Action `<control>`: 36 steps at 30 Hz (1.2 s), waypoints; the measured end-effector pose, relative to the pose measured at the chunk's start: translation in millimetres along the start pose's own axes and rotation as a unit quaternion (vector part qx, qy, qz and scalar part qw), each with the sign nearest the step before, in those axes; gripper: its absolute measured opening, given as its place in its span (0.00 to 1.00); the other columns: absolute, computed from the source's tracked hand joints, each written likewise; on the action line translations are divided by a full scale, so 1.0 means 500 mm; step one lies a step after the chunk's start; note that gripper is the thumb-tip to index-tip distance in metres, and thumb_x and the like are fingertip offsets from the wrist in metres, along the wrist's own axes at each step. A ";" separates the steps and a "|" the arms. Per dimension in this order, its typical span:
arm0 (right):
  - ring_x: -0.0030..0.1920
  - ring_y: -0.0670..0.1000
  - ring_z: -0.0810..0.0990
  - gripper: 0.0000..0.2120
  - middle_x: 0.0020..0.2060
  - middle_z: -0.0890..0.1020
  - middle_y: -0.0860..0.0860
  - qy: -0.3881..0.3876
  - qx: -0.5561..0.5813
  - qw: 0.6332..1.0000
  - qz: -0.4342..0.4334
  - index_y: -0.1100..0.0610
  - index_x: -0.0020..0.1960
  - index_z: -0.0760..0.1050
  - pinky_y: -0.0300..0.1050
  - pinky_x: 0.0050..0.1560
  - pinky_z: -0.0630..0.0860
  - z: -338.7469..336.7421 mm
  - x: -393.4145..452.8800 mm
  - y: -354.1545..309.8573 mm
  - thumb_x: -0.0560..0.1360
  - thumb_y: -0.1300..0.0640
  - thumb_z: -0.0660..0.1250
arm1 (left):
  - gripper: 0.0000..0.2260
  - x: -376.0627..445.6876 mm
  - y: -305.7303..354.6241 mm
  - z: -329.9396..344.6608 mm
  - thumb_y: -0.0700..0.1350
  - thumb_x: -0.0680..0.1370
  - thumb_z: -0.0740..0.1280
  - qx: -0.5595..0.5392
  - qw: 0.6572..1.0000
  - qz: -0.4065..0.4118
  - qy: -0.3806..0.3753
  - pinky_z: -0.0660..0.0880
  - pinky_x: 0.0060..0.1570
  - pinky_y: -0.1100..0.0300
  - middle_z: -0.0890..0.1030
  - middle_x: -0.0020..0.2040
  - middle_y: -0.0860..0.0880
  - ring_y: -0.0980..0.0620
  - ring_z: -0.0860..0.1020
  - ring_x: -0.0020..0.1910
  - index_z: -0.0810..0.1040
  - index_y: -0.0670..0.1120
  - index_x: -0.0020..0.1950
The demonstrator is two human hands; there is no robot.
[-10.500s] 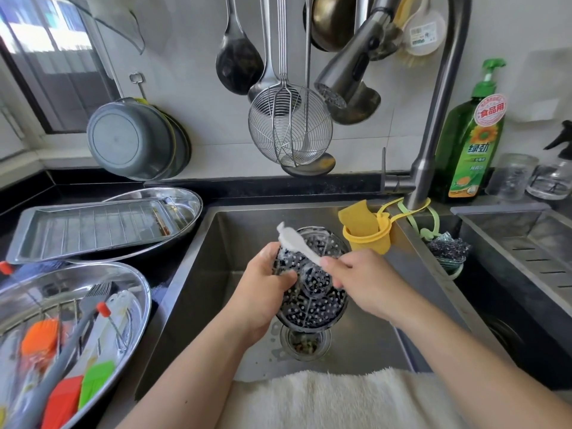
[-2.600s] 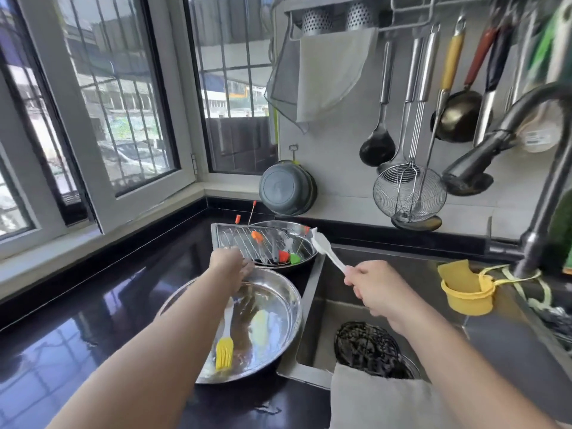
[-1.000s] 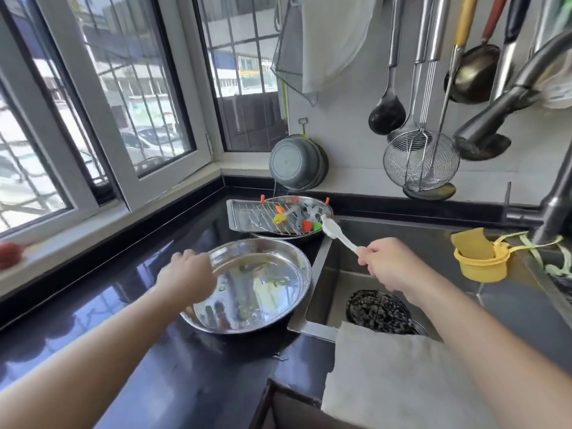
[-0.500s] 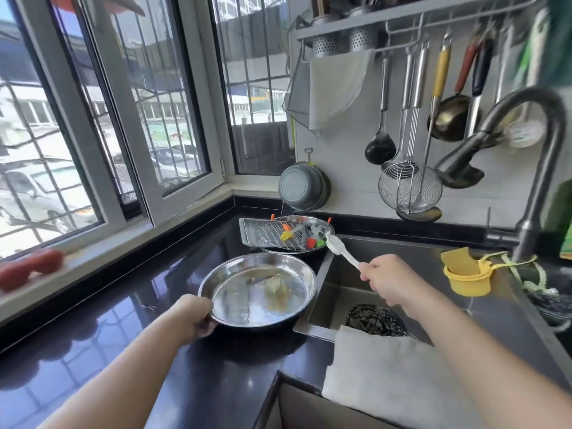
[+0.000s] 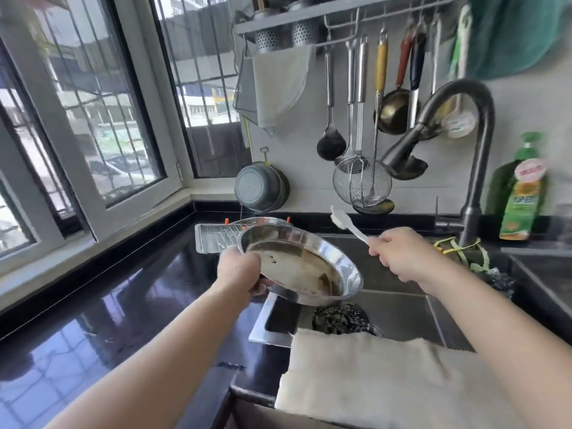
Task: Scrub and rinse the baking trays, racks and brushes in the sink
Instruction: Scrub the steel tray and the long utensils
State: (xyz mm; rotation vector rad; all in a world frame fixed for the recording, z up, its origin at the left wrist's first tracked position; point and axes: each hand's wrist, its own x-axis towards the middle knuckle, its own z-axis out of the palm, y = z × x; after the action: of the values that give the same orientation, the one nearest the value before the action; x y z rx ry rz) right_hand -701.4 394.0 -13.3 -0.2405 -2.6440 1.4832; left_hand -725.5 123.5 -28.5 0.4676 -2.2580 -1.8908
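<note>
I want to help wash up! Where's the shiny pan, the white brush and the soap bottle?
shiny pan (image 5: 297,267), head view, on its dirty inside bottom.
white brush (image 5: 339,218), head view, on the bristle end.
soap bottle (image 5: 521,199), head view, on its label.

Only 2 arms and 2 hands of the person are seen. The left forearm (image 5: 173,342) is bare from the lower edge of the picture up to the wrist; it looks broad and smooth near the camera and becomes thin toward the wrist. The left hand (image 5: 238,267) is bare too and shows its rounded back. The right forearm (image 5: 483,314) is also bare along all its visible length, with the same smooth surface and the same narrowing shape. The right hand (image 5: 399,255) is bare, and its knuckles make a row of small bumps. Fine detail of the fingers and nails is too blurred to tell.
</note>
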 end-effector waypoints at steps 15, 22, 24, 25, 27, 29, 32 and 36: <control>0.42 0.57 0.77 0.17 0.41 0.79 0.55 0.051 -0.112 0.989 0.087 0.63 0.53 0.80 0.48 0.42 0.70 0.020 0.185 0.231 0.83 0.51 0.60 | 0.02 0.138 -0.147 0.367 0.40 0.78 0.60 0.246 0.950 0.176 -0.074 0.72 0.44 0.50 0.78 0.45 0.45 0.39 0.77 0.47 0.70 0.45 0.46; 0.54 0.54 0.80 0.15 0.58 0.82 0.48 0.011 -0.180 0.984 0.012 0.43 0.69 0.74 0.53 0.57 0.78 0.102 0.201 0.294 0.84 0.51 0.59 | 0.11 0.220 -0.220 0.359 0.33 0.69 0.63 0.131 0.981 0.086 -0.110 0.67 0.35 0.54 0.71 0.33 0.49 0.47 0.70 0.35 0.65 0.47 0.35; 0.59 0.54 0.79 0.16 0.62 0.81 0.46 -0.001 -0.196 0.981 0.005 0.41 0.70 0.74 0.52 0.59 0.77 0.114 0.202 0.298 0.85 0.51 0.57 | 0.08 0.214 -0.220 0.373 0.35 0.68 0.62 0.141 0.974 0.104 -0.143 0.67 0.36 0.53 0.72 0.33 0.49 0.47 0.70 0.35 0.66 0.46 0.36; 0.61 0.54 0.78 0.17 0.63 0.80 0.46 -0.007 -0.194 0.981 0.004 0.41 0.71 0.74 0.52 0.60 0.76 0.123 0.200 0.296 0.85 0.50 0.57 | 0.08 0.207 -0.219 0.379 0.36 0.68 0.62 0.146 0.971 0.112 -0.156 0.68 0.36 0.53 0.73 0.33 0.49 0.47 0.71 0.34 0.66 0.47 0.36; 0.62 0.56 0.78 0.16 0.64 0.81 0.49 0.005 -0.175 0.985 0.011 0.43 0.70 0.75 0.54 0.63 0.76 0.141 0.201 0.294 0.85 0.51 0.57 | 0.08 0.201 -0.219 0.386 0.36 0.68 0.62 0.148 0.968 0.117 -0.167 0.68 0.36 0.54 0.73 0.33 0.50 0.46 0.71 0.34 0.66 0.47 0.36; 0.61 0.57 0.79 0.16 0.62 0.82 0.52 0.026 -0.181 0.983 0.024 0.43 0.70 0.76 0.55 0.63 0.76 0.151 0.203 0.293 0.85 0.51 0.57 | 0.08 0.200 -0.215 0.383 0.35 0.67 0.60 0.124 0.973 0.107 -0.165 0.67 0.36 0.53 0.71 0.34 0.49 0.46 0.70 0.35 0.65 0.47 0.36; 0.47 0.50 0.81 0.18 0.53 0.84 0.49 0.014 -0.158 0.987 0.031 0.43 0.73 0.72 0.46 0.48 0.79 0.144 0.196 0.271 0.85 0.52 0.56 | 0.09 0.202 -0.210 0.377 0.32 0.67 0.59 0.091 0.979 0.087 -0.160 0.64 0.36 0.52 0.70 0.36 0.47 0.48 0.68 0.36 0.66 0.46 0.38; 0.26 0.46 0.63 0.15 0.35 0.73 0.51 -0.062 0.071 0.982 0.161 0.54 0.68 0.76 0.38 0.24 0.57 0.151 0.192 0.193 0.84 0.57 0.56 | 0.08 0.188 -0.204 0.376 0.34 0.68 0.60 0.100 0.974 0.104 -0.173 0.68 0.33 0.52 0.73 0.33 0.48 0.45 0.72 0.33 0.66 0.46 0.37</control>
State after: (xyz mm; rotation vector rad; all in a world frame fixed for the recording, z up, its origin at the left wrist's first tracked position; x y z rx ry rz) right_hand -799.8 398.1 -134.1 -0.6077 -2.6742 1.8305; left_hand -859.7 251.1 -171.0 -0.0848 -2.6077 -1.7596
